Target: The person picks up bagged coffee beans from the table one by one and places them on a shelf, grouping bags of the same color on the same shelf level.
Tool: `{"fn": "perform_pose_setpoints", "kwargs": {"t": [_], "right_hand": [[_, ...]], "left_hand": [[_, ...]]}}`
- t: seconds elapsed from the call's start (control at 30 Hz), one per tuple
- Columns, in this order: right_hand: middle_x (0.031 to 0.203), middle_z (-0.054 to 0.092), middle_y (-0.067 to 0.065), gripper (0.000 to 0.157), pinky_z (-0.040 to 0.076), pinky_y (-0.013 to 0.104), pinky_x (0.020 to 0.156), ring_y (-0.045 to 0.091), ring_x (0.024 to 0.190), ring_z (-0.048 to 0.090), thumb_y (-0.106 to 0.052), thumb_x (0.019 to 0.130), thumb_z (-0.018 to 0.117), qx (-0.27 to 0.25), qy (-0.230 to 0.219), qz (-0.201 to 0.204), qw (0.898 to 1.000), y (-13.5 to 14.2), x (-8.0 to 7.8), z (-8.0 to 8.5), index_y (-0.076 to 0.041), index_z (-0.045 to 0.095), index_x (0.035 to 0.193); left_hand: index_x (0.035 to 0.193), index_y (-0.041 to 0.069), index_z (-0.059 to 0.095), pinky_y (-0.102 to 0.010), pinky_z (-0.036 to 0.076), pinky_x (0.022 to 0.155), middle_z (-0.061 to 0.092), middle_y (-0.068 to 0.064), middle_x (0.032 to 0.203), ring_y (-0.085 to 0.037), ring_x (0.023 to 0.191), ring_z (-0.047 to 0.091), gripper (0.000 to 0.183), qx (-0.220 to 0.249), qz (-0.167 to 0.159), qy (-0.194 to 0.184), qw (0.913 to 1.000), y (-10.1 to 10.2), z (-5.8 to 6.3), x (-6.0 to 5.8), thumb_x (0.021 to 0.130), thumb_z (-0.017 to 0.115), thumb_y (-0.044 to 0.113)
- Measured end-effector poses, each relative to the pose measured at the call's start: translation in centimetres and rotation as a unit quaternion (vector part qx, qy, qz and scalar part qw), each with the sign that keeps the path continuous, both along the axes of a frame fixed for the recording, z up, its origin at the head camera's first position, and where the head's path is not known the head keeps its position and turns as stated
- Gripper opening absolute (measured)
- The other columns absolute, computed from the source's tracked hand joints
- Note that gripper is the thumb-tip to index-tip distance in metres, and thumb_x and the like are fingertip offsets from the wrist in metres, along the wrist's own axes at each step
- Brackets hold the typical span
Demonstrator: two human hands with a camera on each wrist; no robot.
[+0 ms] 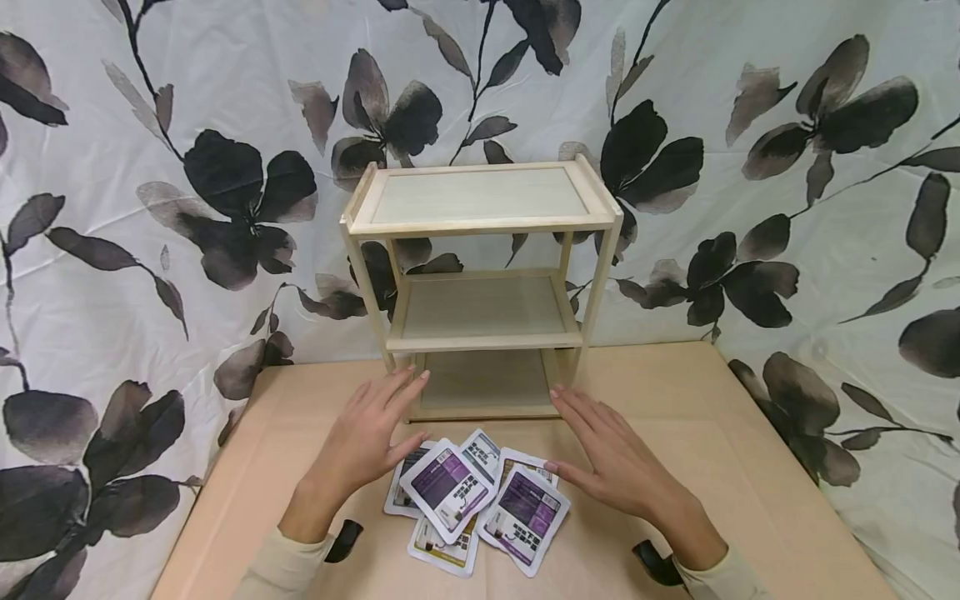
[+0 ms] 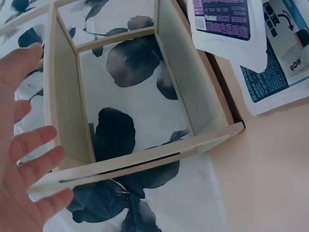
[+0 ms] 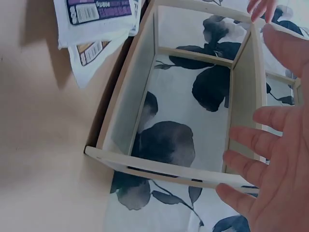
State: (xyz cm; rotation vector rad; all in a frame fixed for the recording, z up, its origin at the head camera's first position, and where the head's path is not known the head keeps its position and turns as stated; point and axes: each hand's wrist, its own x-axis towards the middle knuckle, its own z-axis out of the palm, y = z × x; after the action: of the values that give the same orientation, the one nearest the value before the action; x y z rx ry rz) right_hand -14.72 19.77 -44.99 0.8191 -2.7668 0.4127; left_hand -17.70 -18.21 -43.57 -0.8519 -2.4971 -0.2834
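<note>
Fingers spread and extended, my left hand (image 1: 367,433) hovers over the left side of a pile of packets. Opposite it, my right hand (image 1: 618,458) is held out the same way, thumb by the pile's right edge. Neither hand holds anything. The flat white packets, several with purple labels (image 1: 525,506) and some with yellow ones (image 1: 442,546), overlap in a loose heap between the hands. Just behind stands a pale wooden three-tier shelf (image 1: 483,342), its lowest tier overlapped by my fingertips in the head view. Both wrist views show its frame beside the hands.
The shelf and packets are on a light tan tabletop (image 1: 750,467). A white cloth with dark flowers (image 1: 225,83) hangs behind the shelf and along both sides. Black camera pieces (image 1: 344,542) are worn at the wrists, beside cream sleeves (image 1: 288,567).
</note>
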Motion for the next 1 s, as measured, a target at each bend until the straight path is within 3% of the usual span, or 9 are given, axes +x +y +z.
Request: {"fn": "perform_pose_setpoints", "kwargs": {"t": [0.2, 0.4, 0.7, 0.87, 1.0], "right_hand": [[0.164, 0.034, 0.007, 0.089, 0.034, 0.056, 0.116, 0.031, 0.148, 0.037, -0.056, 0.092, 0.068, -0.057, -0.038, 0.002, 0.998, 0.0, 0.0, 0.2, -0.016, 0.028, 0.161], [0.159, 0.042, 0.007, 0.082, 0.041, 0.057, 0.111, 0.033, 0.143, 0.044, -0.041, 0.090, 0.077, -0.101, -0.057, -0.001, 0.993, 0.0, 0.0, 0.3, -0.015, 0.038, 0.157], [0.141, 0.062, 0.006, 0.079, 0.046, 0.055, 0.106, 0.030, 0.130, 0.058, -0.033, 0.088, 0.081, -0.159, -0.117, 0.030, 0.980, -0.4, -0.6, -0.5, -0.012, 0.043, 0.154], [0.136, 0.065, 0.004, 0.077, 0.051, 0.052, 0.101, 0.026, 0.122, 0.063, -0.023, 0.087, 0.082, -0.205, -0.158, 0.073, 0.963, -0.3, -1.3, -1.1, -0.011, 0.043, 0.152], [0.134, 0.065, 0.008, 0.074, 0.051, 0.052, 0.100, 0.031, 0.120, 0.064, -0.018, 0.089, 0.080, -0.233, -0.191, 0.100, 0.948, -0.1, -1.8, -1.8, -0.007, 0.042, 0.152]], "left_hand": [[0.152, 0.012, 0.047, -0.048, 0.049, 0.103, 0.061, -0.011, 0.138, -0.031, 0.123, 0.060, 0.077, 0.078, -0.025, 0.038, 0.9959, -0.7, 0.1, -0.9, 0.085, 0.080, 0.032], [0.145, 0.007, 0.054, -0.046, 0.055, 0.092, 0.066, -0.013, 0.126, -0.030, 0.112, 0.065, 0.071, 0.161, -0.034, 0.067, 0.9841, -1.2, 0.3, -1.9, 0.081, 0.083, 0.016], [0.147, 0.004, 0.051, -0.048, 0.056, 0.085, 0.064, -0.017, 0.122, -0.032, 0.103, 0.068, 0.075, 0.289, -0.036, 0.073, 0.9540, -1.5, 1.0, -3.5, 0.079, 0.082, -0.002], [0.152, 0.008, 0.045, -0.049, 0.056, 0.085, 0.059, -0.019, 0.124, -0.031, 0.105, 0.066, 0.079, 0.347, -0.015, 0.052, 0.9361, -1.8, 1.5, -4.2, 0.082, 0.080, -0.004], [0.154, 0.013, 0.043, -0.046, 0.056, 0.089, 0.056, -0.019, 0.127, -0.033, 0.108, 0.062, 0.081, 0.386, -0.005, 0.033, 0.9218, -2.0, 1.7, -4.9, 0.083, 0.079, -0.005]]}}
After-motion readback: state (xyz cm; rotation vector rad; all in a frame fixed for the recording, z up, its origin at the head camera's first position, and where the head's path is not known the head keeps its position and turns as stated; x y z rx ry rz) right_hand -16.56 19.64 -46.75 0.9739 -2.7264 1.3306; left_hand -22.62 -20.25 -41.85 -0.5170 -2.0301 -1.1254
